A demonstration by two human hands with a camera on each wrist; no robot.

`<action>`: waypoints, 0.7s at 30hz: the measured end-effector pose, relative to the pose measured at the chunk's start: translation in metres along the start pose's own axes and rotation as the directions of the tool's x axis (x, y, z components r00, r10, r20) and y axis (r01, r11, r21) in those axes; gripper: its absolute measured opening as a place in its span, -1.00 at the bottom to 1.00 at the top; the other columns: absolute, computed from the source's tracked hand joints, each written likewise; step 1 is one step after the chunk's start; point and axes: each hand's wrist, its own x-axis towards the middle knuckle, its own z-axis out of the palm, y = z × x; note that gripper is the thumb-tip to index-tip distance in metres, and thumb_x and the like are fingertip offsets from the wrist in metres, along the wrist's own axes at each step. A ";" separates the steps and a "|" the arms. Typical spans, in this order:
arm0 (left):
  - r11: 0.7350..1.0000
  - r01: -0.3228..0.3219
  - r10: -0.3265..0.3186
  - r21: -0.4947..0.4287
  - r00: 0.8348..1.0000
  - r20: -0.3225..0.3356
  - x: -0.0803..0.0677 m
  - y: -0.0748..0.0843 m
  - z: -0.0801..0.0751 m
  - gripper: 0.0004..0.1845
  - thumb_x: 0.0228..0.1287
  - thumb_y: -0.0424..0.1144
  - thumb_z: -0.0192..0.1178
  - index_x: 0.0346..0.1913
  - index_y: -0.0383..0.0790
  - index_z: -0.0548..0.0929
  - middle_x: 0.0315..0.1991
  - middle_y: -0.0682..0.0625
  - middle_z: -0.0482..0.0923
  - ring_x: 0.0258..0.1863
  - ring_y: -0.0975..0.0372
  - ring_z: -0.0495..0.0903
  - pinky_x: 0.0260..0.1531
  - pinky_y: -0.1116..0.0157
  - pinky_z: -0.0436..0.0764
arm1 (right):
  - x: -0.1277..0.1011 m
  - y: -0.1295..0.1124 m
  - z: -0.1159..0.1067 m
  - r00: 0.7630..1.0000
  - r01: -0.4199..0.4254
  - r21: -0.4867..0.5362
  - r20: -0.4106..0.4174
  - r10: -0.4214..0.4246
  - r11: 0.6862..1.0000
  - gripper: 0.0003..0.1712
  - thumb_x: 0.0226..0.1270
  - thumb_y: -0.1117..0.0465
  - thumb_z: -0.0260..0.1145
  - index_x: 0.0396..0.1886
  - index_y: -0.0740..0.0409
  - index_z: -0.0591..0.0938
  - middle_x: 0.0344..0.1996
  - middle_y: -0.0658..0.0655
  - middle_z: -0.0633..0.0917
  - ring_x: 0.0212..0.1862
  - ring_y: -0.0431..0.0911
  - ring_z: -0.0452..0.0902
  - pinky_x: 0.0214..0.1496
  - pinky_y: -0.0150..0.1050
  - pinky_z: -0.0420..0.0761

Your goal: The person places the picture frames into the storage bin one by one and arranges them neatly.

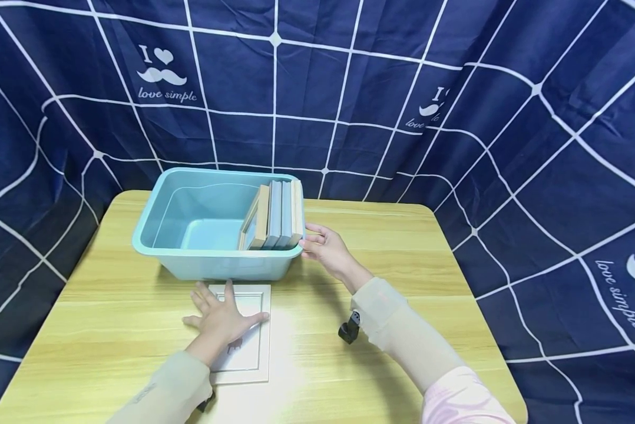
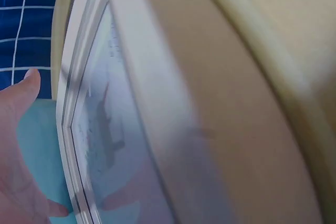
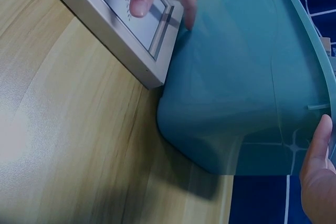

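Observation:
On the table, a light blue plastic bin (image 1: 219,268) holds several picture frames (image 1: 277,215) standing on edge at its right end. A white picture frame (image 1: 243,375) lies face up in front of the bin. Over it, with fingers spread toward the bin, is my left hand (image 1: 219,321); the right wrist view shows its fingertips (image 3: 140,7) over the frame and beside the bin wall. At the bin's front right corner, my right hand (image 1: 328,250) touches the outside of the rim with extended fingers. One finger (image 3: 318,137) lies straight along the bin there.
The wooden table (image 1: 392,235) has rounded corners. A dark blue curtain (image 1: 317,76) with white grid lines surrounds its back and sides. A black wrist-mounted device (image 1: 349,328) hangs below my right sleeve.

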 end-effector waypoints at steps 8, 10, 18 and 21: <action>0.996 0.086 -0.084 -0.032 0.996 0.039 0.002 0.011 0.001 0.47 -0.35 0.61 0.20 0.50 -0.27 -0.17 0.24 -0.56 -0.82 0.22 -0.39 -0.75 -0.14 -0.60 -0.34 | -0.002 -0.001 0.000 1.000 0.001 -0.003 0.008 -0.001 1.000 -0.37 0.29 0.51 0.21 0.34 0.37 0.28 -0.08 0.27 0.55 -0.28 -0.16 0.59 -0.21 -0.37 0.64; 0.995 0.093 -0.091 -0.042 0.995 0.037 0.003 0.012 0.002 0.49 -0.35 0.61 0.20 0.50 -0.28 -0.20 0.24 -0.56 -0.83 0.21 -0.38 -0.77 -0.16 -0.60 -0.36 | -0.001 -0.001 0.000 1.000 0.002 -0.004 0.009 -0.002 1.000 -0.37 0.29 0.51 0.21 0.34 0.37 0.28 -0.07 0.28 0.55 -0.28 -0.16 0.59 -0.21 -0.37 0.64; 0.994 0.108 -0.107 -0.034 0.994 0.022 0.006 0.014 0.009 0.57 -0.42 0.67 0.15 0.48 -0.34 -0.30 0.21 -0.56 -0.86 0.19 -0.35 -0.82 -0.20 -0.60 -0.43 | -0.001 -0.001 0.000 1.000 0.003 -0.013 0.010 -0.002 1.000 -0.38 0.30 0.50 0.21 0.34 0.36 0.28 -0.05 0.30 0.55 -0.27 -0.15 0.60 -0.18 -0.36 0.64; 0.994 0.102 -0.101 -0.040 0.995 0.018 0.007 0.016 0.011 0.60 -0.44 0.68 0.15 0.46 -0.40 -0.31 0.20 -0.58 -0.85 0.19 -0.34 -0.83 -0.20 -0.60 -0.44 | -0.001 -0.001 0.000 1.000 0.001 -0.012 0.009 -0.001 1.000 -0.38 0.30 0.50 0.21 0.35 0.36 0.27 -0.05 0.30 0.54 -0.27 -0.15 0.59 -0.18 -0.36 0.64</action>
